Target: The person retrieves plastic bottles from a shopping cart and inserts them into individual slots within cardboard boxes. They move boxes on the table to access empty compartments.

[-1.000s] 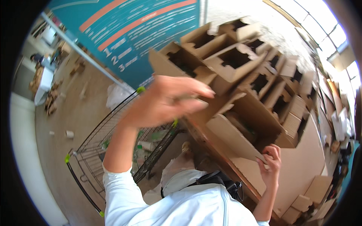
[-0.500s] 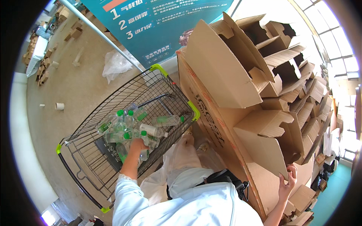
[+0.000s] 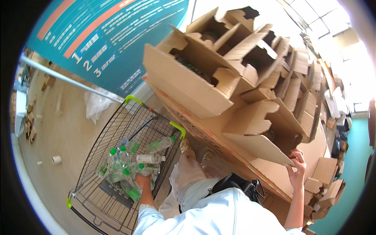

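My left hand (image 3: 143, 181) reaches down into a wire shopping cart (image 3: 92, 196) among clear plastic bottles (image 3: 122, 157) with green caps. Its fingers are partly hidden; whether they close on a bottle cannot be made out. One bottle (image 3: 149, 169) lies just beyond the hand, and another with a green end (image 3: 133, 192) lies beside the wrist. A bottle with a white label (image 3: 150, 158) lies farther in. On the right, my right hand (image 3: 297, 162) pinches the near flap corner of an open cardboard box (image 3: 254, 145), whose inside is dark.
Several more open cardboard boxes (image 3: 196, 86) stand in rows on a large flat carton (image 3: 250, 160) at the right. A teal printed banner (image 3: 117, 43) rises behind the cart. Plastic film (image 3: 96, 105) lies on the floor at left. Loose boxes (image 3: 329, 188) are piled at far right.
The whole view has shifted, with the cart lower and the boxes farther left. Beside my left wrist, a bottle's green end now shows. My right hand keeps its hold on the box flap.
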`<state>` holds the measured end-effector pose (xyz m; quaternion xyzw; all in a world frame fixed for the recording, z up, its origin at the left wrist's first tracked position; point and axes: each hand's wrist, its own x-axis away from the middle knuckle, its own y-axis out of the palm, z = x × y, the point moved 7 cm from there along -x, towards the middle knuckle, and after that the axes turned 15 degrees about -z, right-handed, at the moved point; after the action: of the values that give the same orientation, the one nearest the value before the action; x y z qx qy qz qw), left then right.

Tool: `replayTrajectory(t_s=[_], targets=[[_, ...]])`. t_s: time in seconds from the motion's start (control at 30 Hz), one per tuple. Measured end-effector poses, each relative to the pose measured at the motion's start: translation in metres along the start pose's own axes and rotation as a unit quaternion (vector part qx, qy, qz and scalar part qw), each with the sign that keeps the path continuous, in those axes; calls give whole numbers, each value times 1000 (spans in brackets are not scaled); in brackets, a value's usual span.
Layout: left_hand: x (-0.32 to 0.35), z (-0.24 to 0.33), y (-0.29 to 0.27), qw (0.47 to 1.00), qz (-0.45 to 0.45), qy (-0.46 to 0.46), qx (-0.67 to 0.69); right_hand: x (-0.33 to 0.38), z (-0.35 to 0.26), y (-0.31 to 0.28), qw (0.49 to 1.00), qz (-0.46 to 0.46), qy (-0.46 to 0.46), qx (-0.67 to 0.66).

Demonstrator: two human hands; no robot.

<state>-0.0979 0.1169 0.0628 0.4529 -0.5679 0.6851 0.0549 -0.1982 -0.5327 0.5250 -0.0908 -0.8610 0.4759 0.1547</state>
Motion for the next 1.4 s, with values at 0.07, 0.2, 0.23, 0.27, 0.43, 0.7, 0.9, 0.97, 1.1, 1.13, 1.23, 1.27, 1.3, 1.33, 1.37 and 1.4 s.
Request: replayTrajectory(t_s=[0.07, 0.2, 0.23, 0.27, 0.43, 0.7, 0.9, 0.97, 1.1, 1.13, 1.23, 1.27, 1.3, 1.33, 1.37, 1.4], targets=[[13, 1, -12, 998, 0, 52, 33, 4, 6, 0, 1000, 12, -19, 5], [72, 2, -75, 962, 163, 199, 90, 4, 5, -2, 998, 9, -63, 28], [102, 14, -108, 944, 212, 222, 123, 2, 2, -3, 998, 13, -65, 5], [116, 23, -132, 930, 218, 254, 156, 3, 3, -3, 997, 3, -72, 13], [216, 116, -273, 765, 166, 490, 383, 11, 11, -3, 994, 7, -110, 5], [511, 422, -346, 394, -148, 868, 263, 16, 16, 1, 991, 44, -130, -8], [595, 534, -183, 452, -243, 802, -304, 31, 25, 6, 981, 162, -101, -30], [563, 542, -124, 434, -210, 707, -518, 33, 24, 9, 979, 176, -99, -29], [516, 537, -29, 346, -232, 538, -733, 34, 22, 8, 974, 192, -115, -33], [502, 538, -15, 336, -246, 497, -761, 36, 22, 9, 973, 194, -120, -38], [489, 545, 1, 330, -209, 557, -733, 34, 23, 8, 977, 177, -114, -36], [485, 542, 2, 324, -208, 553, -739, 33, 22, 9, 978, 172, -117, -31], [480, 539, 0, 321, -207, 549, -744, 32, 22, 10, 980, 162, -116, -29], [476, 536, -5, 319, -207, 544, -748, 30, 22, 12, 981, 151, -116, -28], [494, 534, -20, 339, -235, 589, -695, 30, 24, 14, 983, 142, -113, -25], [509, 529, -45, 359, -263, 631, -636, 30, 24, 13, 981, 156, -112, -29]])
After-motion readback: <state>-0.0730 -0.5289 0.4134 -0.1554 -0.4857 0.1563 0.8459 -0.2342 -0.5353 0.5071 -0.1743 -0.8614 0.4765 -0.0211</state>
